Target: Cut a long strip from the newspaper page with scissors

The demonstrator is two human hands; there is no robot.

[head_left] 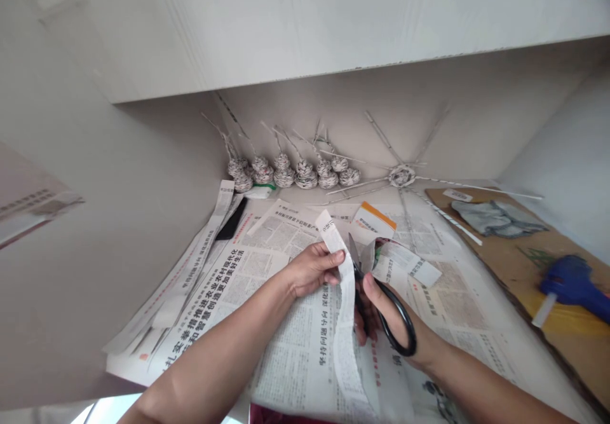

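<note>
My left hand [314, 267] pinches a long newspaper strip [345, 322] near its upper end, and the strip hangs down past the table's front. Black-handled scissors [405, 335] are gripped in my right hand [381, 313], with the thumb through one loop. Their blades are parted and point up and away from me, just right of the strip. Whether the blades touch the paper I cannot tell. Beneath both hands lie spread newspaper sheets [271, 265]. A folded paper piece [405, 265] rests right behind the scissors.
Several gourd-shaped woven paper pieces [305, 175] line the back wall. Beside them leans a woven ring with radiating paper rods [401, 175]. A cardboard sheet [500, 246] at right carries a blue glue gun [574, 284] and a grey cloth [498, 217]. A white panel [357, 23] overhangs the table.
</note>
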